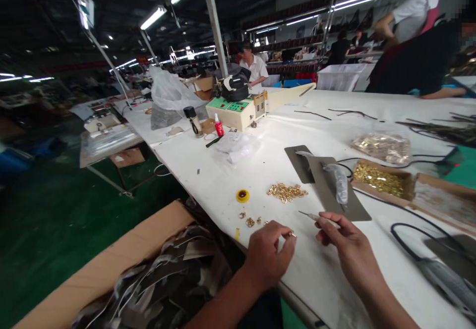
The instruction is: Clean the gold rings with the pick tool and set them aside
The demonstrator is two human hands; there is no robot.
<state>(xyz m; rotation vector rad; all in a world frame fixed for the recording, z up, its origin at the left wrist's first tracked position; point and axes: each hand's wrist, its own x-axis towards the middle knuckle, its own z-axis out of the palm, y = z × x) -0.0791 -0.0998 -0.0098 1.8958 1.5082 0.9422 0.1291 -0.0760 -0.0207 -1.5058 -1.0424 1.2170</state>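
Observation:
My left hand [268, 254] rests on the white table [260, 150] near its front edge, fingers pinched on a small gold metal ring [291, 234]. My right hand [344, 242] is just to the right, closed round a thin pointed tool [310, 215] whose tip points left toward the ring. A heap of gold metal pieces [286, 191] lies just beyond the hands. A few loose gold pieces [250, 221] and a small yellow round spool [242, 195] lie to the left.
Grey flat sheets [329, 188] and a cardboard box of gold parts [379, 179] sit to the right, with a bag of gold parts [383, 146] behind. A cream machine [238, 111], red-capped bottle [219, 127] and black cable [412, 242] are on the table. Other people stand far back.

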